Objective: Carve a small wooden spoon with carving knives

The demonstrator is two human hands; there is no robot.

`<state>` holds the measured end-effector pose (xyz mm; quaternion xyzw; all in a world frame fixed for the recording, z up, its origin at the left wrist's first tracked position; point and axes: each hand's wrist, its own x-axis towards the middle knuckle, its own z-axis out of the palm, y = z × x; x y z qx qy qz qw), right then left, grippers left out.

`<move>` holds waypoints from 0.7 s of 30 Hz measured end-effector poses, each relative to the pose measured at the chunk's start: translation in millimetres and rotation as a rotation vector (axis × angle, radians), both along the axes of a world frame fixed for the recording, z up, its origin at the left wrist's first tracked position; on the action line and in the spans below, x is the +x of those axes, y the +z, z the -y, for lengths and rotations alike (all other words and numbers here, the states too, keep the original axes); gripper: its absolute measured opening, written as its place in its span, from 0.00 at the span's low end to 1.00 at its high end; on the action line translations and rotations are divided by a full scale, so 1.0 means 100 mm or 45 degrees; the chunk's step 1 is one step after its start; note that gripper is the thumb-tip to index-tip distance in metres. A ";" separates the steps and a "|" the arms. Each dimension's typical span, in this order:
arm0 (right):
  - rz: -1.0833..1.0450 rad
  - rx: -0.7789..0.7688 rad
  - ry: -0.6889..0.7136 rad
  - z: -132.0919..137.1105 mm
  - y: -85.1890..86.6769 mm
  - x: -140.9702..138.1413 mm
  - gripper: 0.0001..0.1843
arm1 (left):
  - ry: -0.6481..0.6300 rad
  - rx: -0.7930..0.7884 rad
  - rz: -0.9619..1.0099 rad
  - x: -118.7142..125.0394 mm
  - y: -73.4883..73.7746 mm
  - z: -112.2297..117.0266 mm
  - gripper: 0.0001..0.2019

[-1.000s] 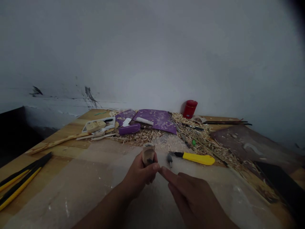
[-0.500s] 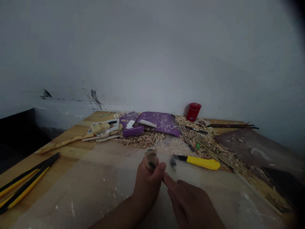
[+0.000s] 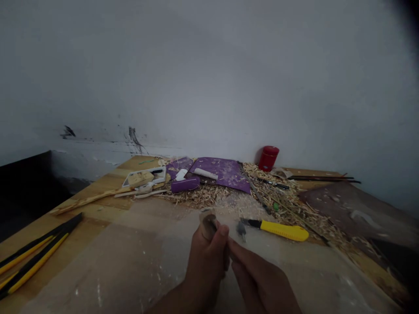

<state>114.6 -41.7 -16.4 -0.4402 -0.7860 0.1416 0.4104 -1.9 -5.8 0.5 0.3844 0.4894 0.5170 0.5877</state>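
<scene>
My left hand [image 3: 207, 253] is closed around a small carved block of pale wood [image 3: 207, 222], whose upper end rises above the fist. A dark hollow shows in that end. My right hand [image 3: 257, 272] is closed close beside it, fingers pinching a slim carving tool [image 3: 216, 223] that meets the wood by my left thumb. Most of the tool is hidden by the fingers. Just beyond my right hand lie a yellow utility knife [image 3: 284, 230] and a small grey metal bit [image 3: 241, 231] on the plastic-covered table [image 3: 131, 261].
Wood shavings [image 3: 203, 196] are heaped behind the hands, around purple sheets [image 3: 222, 172] and a white tube [image 3: 205, 173]. At left lie yellow-black long-handled cutters [image 3: 42, 253], a wooden stick [image 3: 94, 199] and a white tray [image 3: 160, 176]. A red can [image 3: 268, 158] stands by the wall.
The view has shifted slightly, so the table things sit a little lower and further right. The wood's upper end has turned slightly in my left hand; both hands keep their holds.
</scene>
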 end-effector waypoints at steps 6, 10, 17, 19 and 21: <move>0.037 -0.050 0.046 -0.01 0.08 0.13 0.22 | -0.100 0.020 0.149 -0.09 -0.04 -0.10 0.17; 0.168 -0.103 0.111 -0.01 0.16 0.18 0.22 | -0.253 0.101 0.130 -0.14 -0.05 -0.13 0.20; 0.108 -0.196 0.125 0.03 0.28 0.16 0.20 | -0.101 0.145 -0.123 -0.11 -0.06 -0.04 0.16; 0.096 -0.177 0.141 0.04 0.28 0.14 0.19 | -0.039 0.136 -0.166 -0.09 -0.07 0.00 0.15; 0.097 -0.149 0.151 0.04 0.25 0.12 0.19 | -0.012 0.136 -0.192 -0.08 -0.08 0.01 0.15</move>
